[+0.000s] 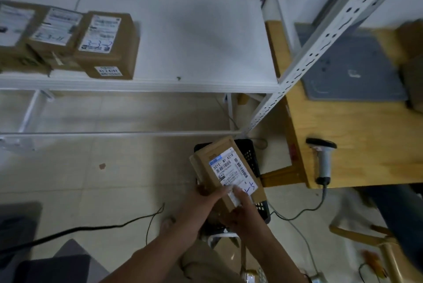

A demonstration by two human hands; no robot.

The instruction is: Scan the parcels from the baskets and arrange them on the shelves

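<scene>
We see a brown parcel [219, 168] with a white label, tilted, held above a black basket [248, 153]. Three labelled parcels [107, 45] sit side by side on the white shelf [194, 49].

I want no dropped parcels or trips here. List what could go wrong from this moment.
1. The parcel is held only at its near end by the left hand and right hand; its far end sticks out unsupported, so it might tip and fall.
2. Cables trail across the floor by the person's feet, a likely trip hazard on the way to the shelf.
3. The scanner lies near the table edge, its cord hanging; a snag could pull it off.
</scene>
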